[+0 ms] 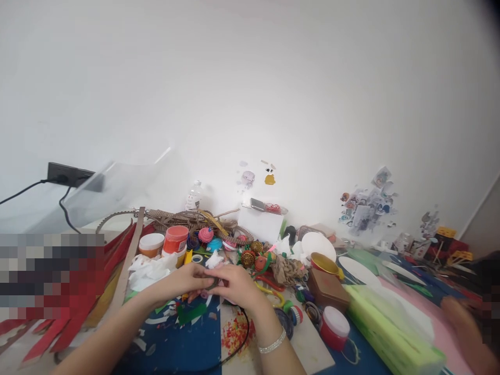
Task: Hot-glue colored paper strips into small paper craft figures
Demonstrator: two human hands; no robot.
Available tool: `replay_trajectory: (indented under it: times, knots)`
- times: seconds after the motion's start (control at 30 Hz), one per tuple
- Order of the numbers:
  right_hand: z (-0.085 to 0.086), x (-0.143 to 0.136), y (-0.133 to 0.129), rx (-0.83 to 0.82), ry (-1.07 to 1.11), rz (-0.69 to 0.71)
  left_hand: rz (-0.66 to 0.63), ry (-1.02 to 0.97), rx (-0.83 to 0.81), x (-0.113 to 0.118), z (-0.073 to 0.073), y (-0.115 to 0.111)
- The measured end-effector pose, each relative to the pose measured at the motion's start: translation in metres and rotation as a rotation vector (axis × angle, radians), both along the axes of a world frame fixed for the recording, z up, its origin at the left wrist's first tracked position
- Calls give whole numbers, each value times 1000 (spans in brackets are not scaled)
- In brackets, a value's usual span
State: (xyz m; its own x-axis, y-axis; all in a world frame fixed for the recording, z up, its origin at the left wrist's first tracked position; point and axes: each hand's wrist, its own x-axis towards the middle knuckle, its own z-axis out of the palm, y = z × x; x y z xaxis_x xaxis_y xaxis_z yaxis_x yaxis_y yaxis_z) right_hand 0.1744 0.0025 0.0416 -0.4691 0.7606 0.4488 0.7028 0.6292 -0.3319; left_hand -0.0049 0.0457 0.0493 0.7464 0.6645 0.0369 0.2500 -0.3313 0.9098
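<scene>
My left hand (190, 280) and my right hand (239, 285) meet above the blue table mat (172, 344), with their fingertips pressed together. Between them is a small dark piece (213, 284), mostly hidden by the fingers and too small to name. Just behind the left hand lies crumpled white tissue (152, 271). Green paper scraps (191, 313) are scattered below the hands. A black cable (247, 333) runs beneath my right wrist, beside small red and yellow bits (236, 333).
Tubs (175, 239), cardboard strips (182, 221) and coiled paper pieces (205, 235) crowd the back. On the right stand a brown box (328, 291), a red jar (335, 328) and a green tissue pack (390, 328). Another person's arm (466, 333) reaches in at far right.
</scene>
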Motion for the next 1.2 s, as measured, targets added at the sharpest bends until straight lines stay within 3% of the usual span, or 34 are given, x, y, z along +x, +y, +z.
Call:
replay_trajectory:
  times: [0.17, 0.4, 0.6, 0.83, 1.03, 1.2]
  knots:
    - [4, 1, -3, -48, 41, -8, 50, 19, 15, 1, -3, 2]
    - [3, -5, -3, -15, -13, -180, 22, 60, 21, 7, -2, -4]
    - [2, 0, -1, -30, 39, -25, 17, 36, -29, 0, 2, -2]
    - [-2, -2, 2, 58, -11, -128, -4, 47, -4, 1, -6, 0]
    - [2, -1, -2, -71, 38, -17, -32, 110, 27, -2, -6, 2]
    - [3, 0, -2, -110, 69, -95, -39, 107, 29, -1, -8, 3]
